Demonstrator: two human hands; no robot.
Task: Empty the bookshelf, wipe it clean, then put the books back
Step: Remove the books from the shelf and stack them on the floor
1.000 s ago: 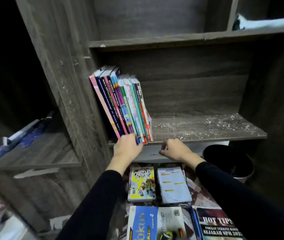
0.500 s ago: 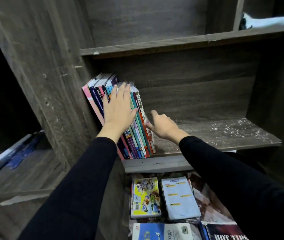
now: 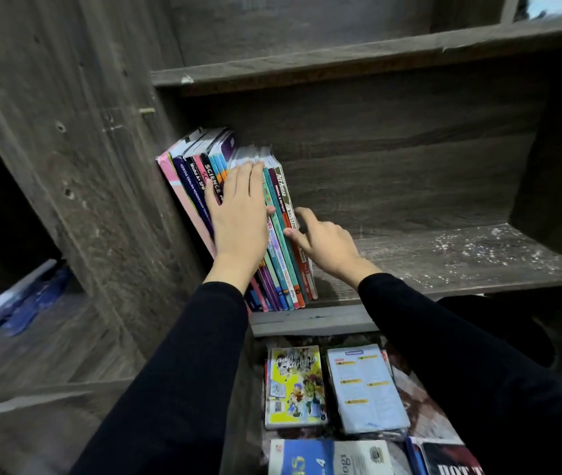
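Dark wooden bookshelf (image 3: 444,265) fills the frame, its middle board dusty on the right. At centre a row of books (image 3: 283,272) leans against the compartment's left wall. The left hand (image 3: 238,217) lies flat on their spines, fingers straight and together. Just to its right, the right hand (image 3: 331,248) touches the outermost book with loosely spread fingers. More books (image 3: 295,385) lie flat along the lower edge.

The black spine (image 3: 216,182) reads "SCIENCE", the navy spine (image 3: 200,181) "Modul A+", and the rightmost spine (image 3: 289,214) "ACE AHEAD" and "Teks STPM". The blue cover (image 3: 301,459) shows "4", and the dark cover (image 3: 452,464) "HOT".
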